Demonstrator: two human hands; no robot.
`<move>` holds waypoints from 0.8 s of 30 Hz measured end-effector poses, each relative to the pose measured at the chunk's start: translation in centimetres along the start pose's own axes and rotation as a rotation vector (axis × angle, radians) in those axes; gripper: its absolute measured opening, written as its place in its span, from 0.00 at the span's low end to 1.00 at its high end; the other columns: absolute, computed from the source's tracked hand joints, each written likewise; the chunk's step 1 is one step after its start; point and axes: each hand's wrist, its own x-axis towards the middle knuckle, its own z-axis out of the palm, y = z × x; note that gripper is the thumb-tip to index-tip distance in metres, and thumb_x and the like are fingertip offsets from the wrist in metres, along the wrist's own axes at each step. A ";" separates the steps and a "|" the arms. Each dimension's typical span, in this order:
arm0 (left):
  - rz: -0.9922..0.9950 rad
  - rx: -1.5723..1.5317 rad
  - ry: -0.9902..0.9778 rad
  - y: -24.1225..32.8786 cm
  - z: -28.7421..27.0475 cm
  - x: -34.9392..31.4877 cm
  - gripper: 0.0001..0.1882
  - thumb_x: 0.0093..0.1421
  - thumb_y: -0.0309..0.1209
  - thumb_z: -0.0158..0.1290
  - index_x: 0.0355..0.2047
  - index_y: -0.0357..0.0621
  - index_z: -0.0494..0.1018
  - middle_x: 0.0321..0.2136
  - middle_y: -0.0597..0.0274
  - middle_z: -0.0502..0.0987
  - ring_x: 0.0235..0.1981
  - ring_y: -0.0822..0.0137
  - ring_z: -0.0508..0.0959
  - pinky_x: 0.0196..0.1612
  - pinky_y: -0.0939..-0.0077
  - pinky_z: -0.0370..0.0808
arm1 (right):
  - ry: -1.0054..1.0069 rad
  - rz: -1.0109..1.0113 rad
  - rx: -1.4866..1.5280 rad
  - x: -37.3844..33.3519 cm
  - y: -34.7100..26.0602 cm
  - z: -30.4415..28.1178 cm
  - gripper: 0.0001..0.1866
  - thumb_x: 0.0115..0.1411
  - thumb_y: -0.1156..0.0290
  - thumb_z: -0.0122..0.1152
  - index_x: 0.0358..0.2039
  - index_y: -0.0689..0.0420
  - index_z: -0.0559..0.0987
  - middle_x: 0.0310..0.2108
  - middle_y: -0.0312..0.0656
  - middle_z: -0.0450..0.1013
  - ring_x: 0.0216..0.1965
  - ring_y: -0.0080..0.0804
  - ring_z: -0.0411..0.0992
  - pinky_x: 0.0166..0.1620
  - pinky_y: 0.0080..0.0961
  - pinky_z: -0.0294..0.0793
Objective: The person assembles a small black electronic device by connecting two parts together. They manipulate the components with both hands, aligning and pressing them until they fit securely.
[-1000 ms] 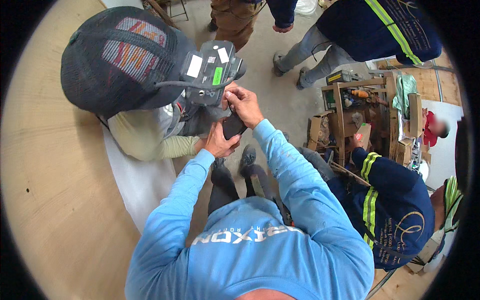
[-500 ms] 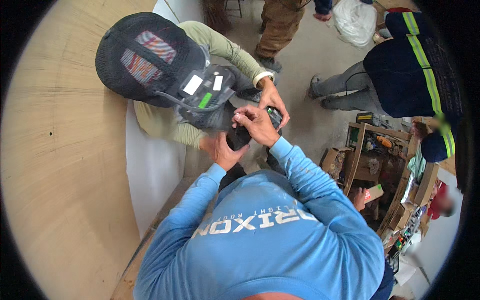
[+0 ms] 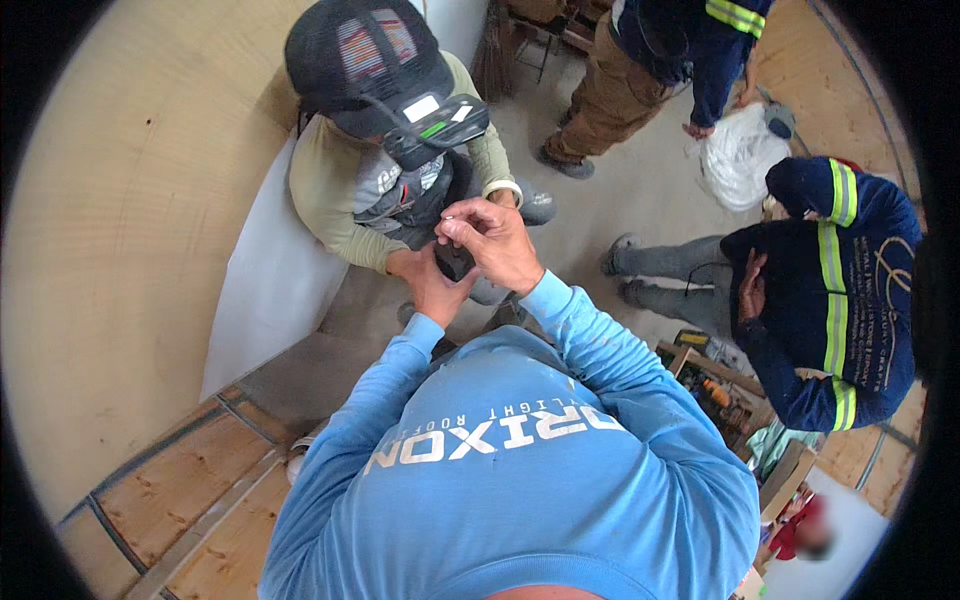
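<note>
My left hand (image 3: 436,291) is wrapped round the side of a dark boxy object (image 3: 455,263), whose kind I cannot make out. Above it my right hand (image 3: 497,247) is closed in a pinch, with something small and pale at the fingertips, too small to name. Facing me, a co-worker in a black mesh cap (image 3: 365,55) and light green sleeves has both hands close to mine. One of their wrists wears a white band (image 3: 503,188). My fingers hide much of the dark object and the co-worker's grip.
Two people in navy jackets stand at the right, one beside a white plastic bundle (image 3: 742,157). A wooden crate (image 3: 722,374) with tools is near my right elbow. A plywood wall (image 3: 130,230) rises at the left, a white panel (image 3: 262,280) at its foot.
The view has shifted, showing more wooden floor at lower left. The co-worker's head has lifted. Their hand, earlier on a dark device beside my right hand, is now mostly hidden behind it.
</note>
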 end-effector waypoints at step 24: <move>0.442 -0.020 0.131 -2.9 4.9 -0.2 0.36 0.49 0.30 0.67 0.56 0.41 0.62 0.50 0.43 0.72 0.53 0.42 0.73 0.57 0.51 0.68 | 0.376 0.160 -0.303 -5.8 0.2 -0.4 0.13 0.58 0.78 0.61 0.44 0.68 0.74 0.32 0.42 0.74 0.33 0.23 0.74 0.36 0.23 0.75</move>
